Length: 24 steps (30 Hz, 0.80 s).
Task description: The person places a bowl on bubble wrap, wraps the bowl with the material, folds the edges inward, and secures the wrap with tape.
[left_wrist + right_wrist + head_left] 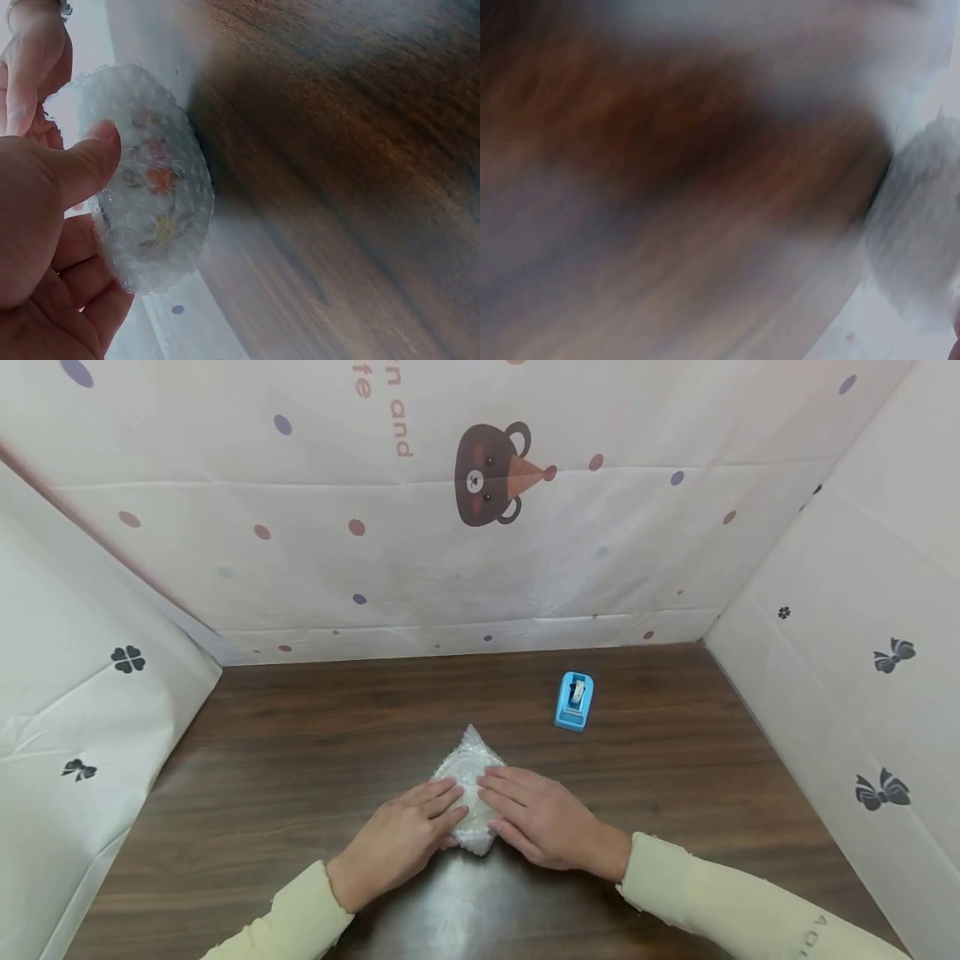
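A bundle in clear bubble wrap [471, 768] lies on the dark wooden table, one pointed end of the wrap toward the back wall. Orange and yellow patches of the item inside show through the bubbles in the left wrist view; its kind is hidden. My left hand [405, 835] holds the bundle from the left, thumb [97, 154] on its near side and fingers over the other side. From the right, my right hand [543, 818] holds it too, fingers laid over the top. The right wrist view is blurred, with the grey-white wrap [919, 225] at its right edge.
A light blue tape dispenser [574, 702] stands on the table [315, 735] behind the bundle and to the right. Printed cloth hangs as a back wall [420, 560] and along both sides.
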Each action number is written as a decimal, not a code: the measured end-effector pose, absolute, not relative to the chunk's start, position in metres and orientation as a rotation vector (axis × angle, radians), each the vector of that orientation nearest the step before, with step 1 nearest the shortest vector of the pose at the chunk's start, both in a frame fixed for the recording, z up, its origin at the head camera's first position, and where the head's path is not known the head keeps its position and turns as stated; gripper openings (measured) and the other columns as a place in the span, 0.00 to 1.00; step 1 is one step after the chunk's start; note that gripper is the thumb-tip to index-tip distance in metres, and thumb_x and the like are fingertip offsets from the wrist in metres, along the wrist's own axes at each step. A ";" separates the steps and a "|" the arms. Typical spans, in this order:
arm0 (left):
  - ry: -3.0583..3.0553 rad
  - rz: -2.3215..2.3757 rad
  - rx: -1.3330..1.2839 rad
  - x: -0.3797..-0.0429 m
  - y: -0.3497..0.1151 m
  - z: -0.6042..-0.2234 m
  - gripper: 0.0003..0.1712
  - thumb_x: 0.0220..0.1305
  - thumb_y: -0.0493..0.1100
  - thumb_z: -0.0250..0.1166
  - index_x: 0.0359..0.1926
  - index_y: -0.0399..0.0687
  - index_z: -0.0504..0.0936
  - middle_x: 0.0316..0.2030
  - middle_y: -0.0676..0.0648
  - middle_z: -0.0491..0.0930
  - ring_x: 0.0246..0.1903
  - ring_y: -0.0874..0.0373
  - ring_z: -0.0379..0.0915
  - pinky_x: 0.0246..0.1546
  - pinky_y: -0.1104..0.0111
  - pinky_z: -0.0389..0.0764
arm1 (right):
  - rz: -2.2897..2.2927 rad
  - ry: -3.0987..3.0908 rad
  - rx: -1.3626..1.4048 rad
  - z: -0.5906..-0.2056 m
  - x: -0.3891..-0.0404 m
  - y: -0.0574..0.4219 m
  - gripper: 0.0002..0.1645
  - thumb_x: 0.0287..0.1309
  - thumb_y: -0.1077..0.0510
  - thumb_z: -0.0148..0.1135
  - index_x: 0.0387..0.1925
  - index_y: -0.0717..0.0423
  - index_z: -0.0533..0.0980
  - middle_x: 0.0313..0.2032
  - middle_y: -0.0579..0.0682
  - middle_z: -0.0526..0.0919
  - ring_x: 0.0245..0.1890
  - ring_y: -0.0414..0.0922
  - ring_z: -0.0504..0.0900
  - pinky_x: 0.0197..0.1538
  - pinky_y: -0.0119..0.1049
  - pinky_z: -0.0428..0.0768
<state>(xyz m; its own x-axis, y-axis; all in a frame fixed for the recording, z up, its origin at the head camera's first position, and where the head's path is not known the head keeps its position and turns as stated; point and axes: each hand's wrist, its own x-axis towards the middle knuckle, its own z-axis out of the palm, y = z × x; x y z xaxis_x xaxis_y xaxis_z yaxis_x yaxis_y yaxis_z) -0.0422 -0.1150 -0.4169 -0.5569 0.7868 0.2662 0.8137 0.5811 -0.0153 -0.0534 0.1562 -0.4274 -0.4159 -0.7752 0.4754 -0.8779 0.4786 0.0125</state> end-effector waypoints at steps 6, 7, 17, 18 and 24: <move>-2.582 -0.162 -1.322 -0.041 -0.115 -0.419 0.23 0.64 0.52 0.74 0.58 0.50 0.87 0.62 0.45 0.84 0.65 0.51 0.80 0.67 0.59 0.78 | 0.338 -2.452 1.262 -0.424 -0.069 0.176 0.31 0.83 0.45 0.41 0.66 0.62 0.77 0.67 0.56 0.81 0.71 0.52 0.77 0.71 0.49 0.76; -2.582 -0.163 -1.321 -0.041 -0.114 -0.419 0.23 0.64 0.52 0.74 0.58 0.50 0.87 0.62 0.45 0.85 0.65 0.52 0.80 0.67 0.59 0.78 | 0.344 -2.486 1.233 -0.423 -0.072 0.180 0.30 0.82 0.45 0.44 0.67 0.60 0.76 0.67 0.56 0.81 0.71 0.52 0.77 0.72 0.49 0.76; -2.568 -0.171 -1.306 -0.041 -0.113 -0.420 0.23 0.65 0.52 0.73 0.58 0.51 0.87 0.62 0.46 0.85 0.65 0.52 0.80 0.68 0.60 0.78 | 0.430 -2.742 0.779 -0.423 -0.113 0.226 0.23 0.76 0.49 0.57 0.61 0.59 0.80 0.60 0.57 0.85 0.64 0.55 0.81 0.68 0.56 0.78; -2.569 -0.171 -1.305 -0.041 -0.113 -0.420 0.23 0.65 0.52 0.73 0.58 0.51 0.87 0.62 0.46 0.85 0.65 0.52 0.80 0.68 0.60 0.78 | 0.450 -2.754 0.716 -0.423 -0.118 0.230 0.21 0.76 0.49 0.57 0.58 0.59 0.81 0.57 0.57 0.86 0.61 0.55 0.83 0.65 0.56 0.79; -2.574 -0.178 -1.297 -0.041 -0.113 -0.420 0.23 0.65 0.52 0.73 0.59 0.51 0.87 0.62 0.46 0.85 0.66 0.53 0.80 0.68 0.60 0.78 | 0.723 -2.921 0.223 -0.428 -0.147 0.246 0.19 0.76 0.49 0.57 0.46 0.63 0.82 0.38 0.57 0.84 0.38 0.50 0.78 0.41 0.45 0.79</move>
<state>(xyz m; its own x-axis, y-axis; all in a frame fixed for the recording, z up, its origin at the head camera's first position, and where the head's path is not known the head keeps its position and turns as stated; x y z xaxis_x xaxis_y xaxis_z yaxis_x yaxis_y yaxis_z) -0.0406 -0.1131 -0.4197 -0.5712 0.7722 0.2783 0.8032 0.5956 -0.0043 -0.1465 0.2461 -0.4276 -0.9815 -0.1127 0.1548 -0.1719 0.8746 -0.4532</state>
